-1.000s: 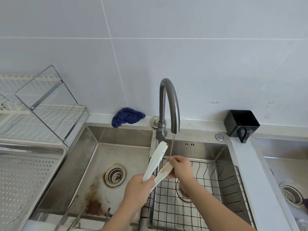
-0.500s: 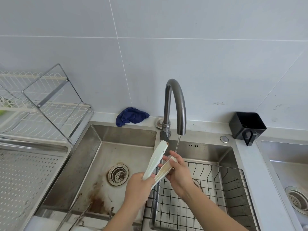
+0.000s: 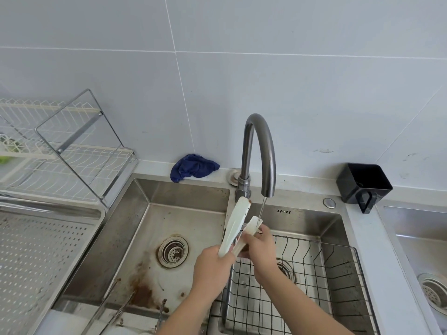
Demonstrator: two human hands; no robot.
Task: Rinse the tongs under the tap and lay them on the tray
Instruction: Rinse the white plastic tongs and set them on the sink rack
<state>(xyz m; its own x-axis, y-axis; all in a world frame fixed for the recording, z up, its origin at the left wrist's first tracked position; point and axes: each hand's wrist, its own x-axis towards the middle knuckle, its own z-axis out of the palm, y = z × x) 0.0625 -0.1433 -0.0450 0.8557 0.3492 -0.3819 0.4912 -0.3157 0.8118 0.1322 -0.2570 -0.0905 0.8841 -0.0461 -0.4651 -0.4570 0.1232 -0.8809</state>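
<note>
Above sink (image 3: 188, 192), cream brown-stained tongs (image 3: 235, 227)

Hands (image 3: 214, 264) (image 3: 260, 247) hold tongs (image 3: 235, 226) under tap (image 3: 258, 151)

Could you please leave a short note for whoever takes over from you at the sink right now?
Left hand grips the white tongs at the handle end, tips up.
Right hand pinches one arm of them under the thin stream from the tap, over the right basin.
Done: tongs in hand, water running.
Left: finish rinsing both arms, then lay them on the perforated tray at far left.
</note>
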